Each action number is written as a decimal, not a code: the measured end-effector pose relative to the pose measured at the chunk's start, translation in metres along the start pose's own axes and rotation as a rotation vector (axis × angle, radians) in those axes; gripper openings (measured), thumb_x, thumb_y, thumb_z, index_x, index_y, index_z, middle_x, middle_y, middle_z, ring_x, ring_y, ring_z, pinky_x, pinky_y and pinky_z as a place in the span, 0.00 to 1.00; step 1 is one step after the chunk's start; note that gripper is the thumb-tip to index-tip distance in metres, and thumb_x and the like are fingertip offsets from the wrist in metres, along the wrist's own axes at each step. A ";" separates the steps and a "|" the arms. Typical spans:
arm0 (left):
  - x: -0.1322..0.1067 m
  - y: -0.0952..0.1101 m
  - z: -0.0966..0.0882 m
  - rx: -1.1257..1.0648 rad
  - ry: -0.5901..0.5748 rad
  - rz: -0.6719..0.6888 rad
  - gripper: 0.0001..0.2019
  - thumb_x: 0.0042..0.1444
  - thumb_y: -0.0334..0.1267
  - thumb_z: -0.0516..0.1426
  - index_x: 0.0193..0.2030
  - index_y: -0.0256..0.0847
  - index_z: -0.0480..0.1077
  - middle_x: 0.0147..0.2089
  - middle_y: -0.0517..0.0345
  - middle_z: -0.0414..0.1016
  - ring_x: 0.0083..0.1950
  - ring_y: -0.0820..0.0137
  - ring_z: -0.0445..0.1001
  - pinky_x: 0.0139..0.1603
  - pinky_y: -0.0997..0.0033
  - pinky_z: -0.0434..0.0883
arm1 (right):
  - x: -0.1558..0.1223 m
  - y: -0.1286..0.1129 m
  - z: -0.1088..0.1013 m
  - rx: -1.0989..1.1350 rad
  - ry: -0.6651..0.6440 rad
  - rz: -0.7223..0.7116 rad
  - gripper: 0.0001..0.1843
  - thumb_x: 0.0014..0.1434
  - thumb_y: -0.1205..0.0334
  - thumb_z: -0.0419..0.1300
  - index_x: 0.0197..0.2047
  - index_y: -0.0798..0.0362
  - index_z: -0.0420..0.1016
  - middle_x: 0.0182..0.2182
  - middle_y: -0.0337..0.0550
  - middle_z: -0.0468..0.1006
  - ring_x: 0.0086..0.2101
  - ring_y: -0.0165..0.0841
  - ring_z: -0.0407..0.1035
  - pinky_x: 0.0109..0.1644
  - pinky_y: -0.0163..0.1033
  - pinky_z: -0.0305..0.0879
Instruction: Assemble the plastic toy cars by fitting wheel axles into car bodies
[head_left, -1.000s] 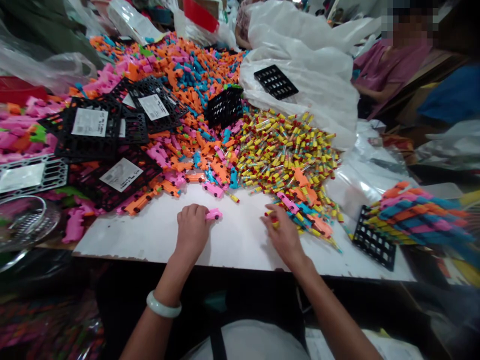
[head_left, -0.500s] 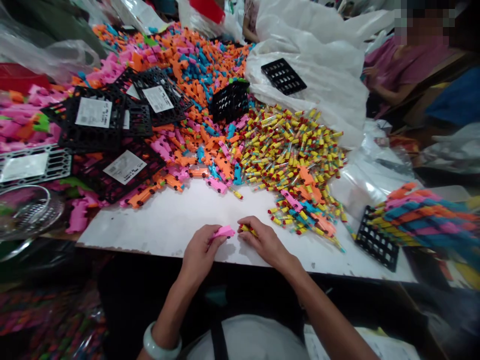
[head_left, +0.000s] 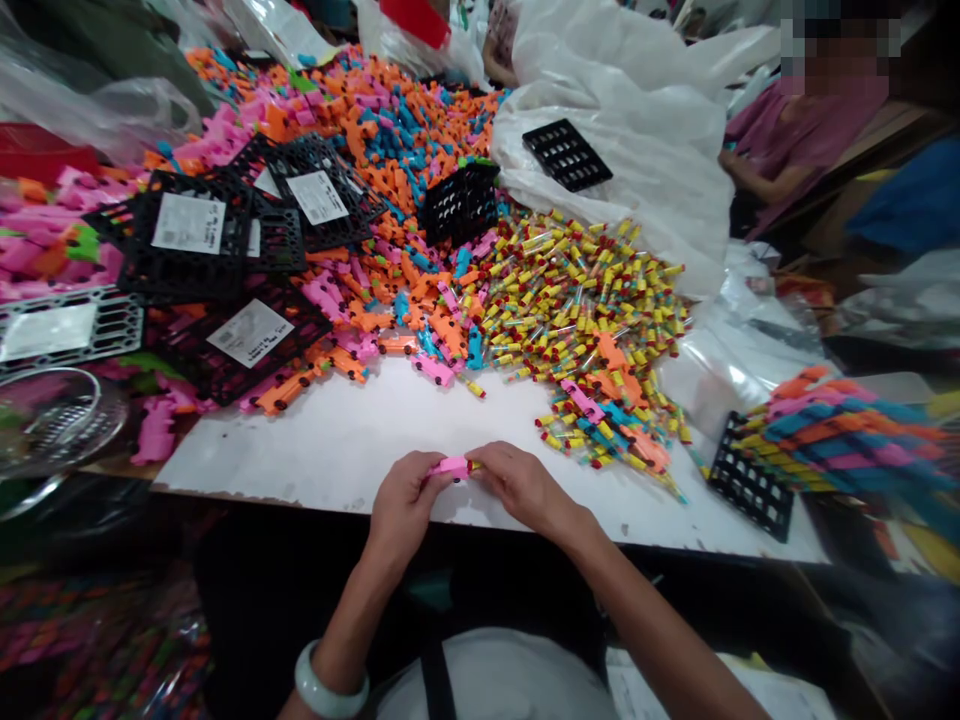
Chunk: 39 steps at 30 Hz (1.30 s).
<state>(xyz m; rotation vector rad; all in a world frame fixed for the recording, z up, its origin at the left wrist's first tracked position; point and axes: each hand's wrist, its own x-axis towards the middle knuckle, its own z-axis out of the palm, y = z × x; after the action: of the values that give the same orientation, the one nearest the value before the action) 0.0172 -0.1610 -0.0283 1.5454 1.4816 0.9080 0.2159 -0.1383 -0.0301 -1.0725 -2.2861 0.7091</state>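
Steadily is how I'd work over the bare front strip of the white desk (head_left: 315,450), where both hands meet just above its near edge. From my remote seat I see the left hand (head_left: 405,495) pinching one end of a pink toy car (head_left: 454,468) between thumb and fingers, while the right hand (head_left: 521,487) is closed on a small yellow-and-red tube (head_left: 475,465), mostly hidden by the fingertips. The tube meets the car's free end; whether any of it sits inside, I cannot tell. To do this joining well, I'd keep the car level, hold the left grip firm but clear of the wheels, line the tube up with the car's length and press straight, without twisting.

As for materials, a milky plastic sack (head_left: 622,90) lies in soft, crumpled folds at the back. Before it spreads the heap of toy cars (head_left: 360,135), smooth moulded shapes in orange, pink, blue and green, probably hard plastic. The heap of tubes (head_left: 585,300) beside it looks slicker: slim, clear cylinders with yellow bands and red ends, likely to roll. On the sack rests a rigid black tray (head_left: 568,155), pierced in rows. Smallest are the car's dark, round wheels.
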 end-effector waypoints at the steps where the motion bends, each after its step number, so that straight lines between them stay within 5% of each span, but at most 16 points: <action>1: 0.000 0.001 0.001 -0.023 0.012 -0.024 0.10 0.57 0.45 0.54 0.38 0.43 0.73 0.36 0.57 0.74 0.40 0.66 0.71 0.44 0.65 0.67 | -0.001 0.001 0.000 -0.032 0.001 -0.027 0.13 0.67 0.62 0.50 0.50 0.53 0.71 0.40 0.49 0.78 0.41 0.35 0.71 0.44 0.40 0.70; 8: 0.000 0.007 0.003 -0.089 0.020 -0.151 0.10 0.51 0.46 0.56 0.31 0.43 0.73 0.32 0.58 0.74 0.37 0.66 0.70 0.41 0.65 0.66 | 0.000 0.005 -0.002 -0.100 -0.032 -0.186 0.12 0.68 0.62 0.49 0.50 0.55 0.70 0.35 0.47 0.78 0.35 0.33 0.71 0.37 0.36 0.69; 19: 0.003 0.015 -0.001 -0.065 -0.113 -0.270 0.12 0.48 0.49 0.55 0.29 0.42 0.72 0.28 0.59 0.71 0.34 0.66 0.67 0.37 0.67 0.64 | -0.010 0.007 0.001 -0.012 -0.043 -0.151 0.12 0.67 0.59 0.51 0.50 0.54 0.69 0.38 0.48 0.77 0.38 0.34 0.71 0.40 0.38 0.70; 30: 0.002 0.025 -0.001 -0.058 -0.141 -0.408 0.10 0.46 0.46 0.56 0.26 0.42 0.71 0.23 0.62 0.67 0.28 0.69 0.64 0.28 0.70 0.59 | -0.012 -0.009 0.011 -0.363 0.044 -0.256 0.12 0.69 0.60 0.48 0.35 0.54 0.68 0.26 0.41 0.73 0.27 0.31 0.64 0.30 0.36 0.57; 33: 0.003 0.024 -0.001 0.111 -0.221 -0.279 0.12 0.52 0.47 0.53 0.28 0.42 0.72 0.27 0.59 0.72 0.32 0.66 0.69 0.33 0.68 0.65 | -0.018 -0.004 0.012 -0.339 0.039 -0.213 0.13 0.69 0.59 0.49 0.35 0.53 0.68 0.26 0.40 0.73 0.27 0.30 0.64 0.29 0.36 0.56; 35: 0.011 0.024 -0.002 0.169 -0.217 -0.095 0.15 0.58 0.48 0.50 0.38 0.43 0.73 0.38 0.54 0.76 0.40 0.64 0.72 0.42 0.64 0.70 | -0.024 0.008 0.001 -0.358 0.037 -0.141 0.12 0.68 0.58 0.49 0.37 0.53 0.69 0.28 0.41 0.73 0.29 0.31 0.65 0.31 0.35 0.59; 39: 0.055 0.021 -0.004 0.297 -0.028 0.211 0.21 0.63 0.43 0.47 0.61 0.40 0.62 0.62 0.45 0.65 0.63 0.61 0.64 0.63 0.57 0.64 | -0.042 0.044 -0.055 -0.519 0.308 0.121 0.12 0.67 0.58 0.50 0.42 0.53 0.72 0.33 0.47 0.75 0.35 0.37 0.69 0.39 0.41 0.67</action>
<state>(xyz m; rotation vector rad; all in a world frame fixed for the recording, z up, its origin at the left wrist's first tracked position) 0.0255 -0.1053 -0.0088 1.9523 1.5054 0.8061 0.2977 -0.1346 -0.0272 -1.4441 -2.1913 -0.0299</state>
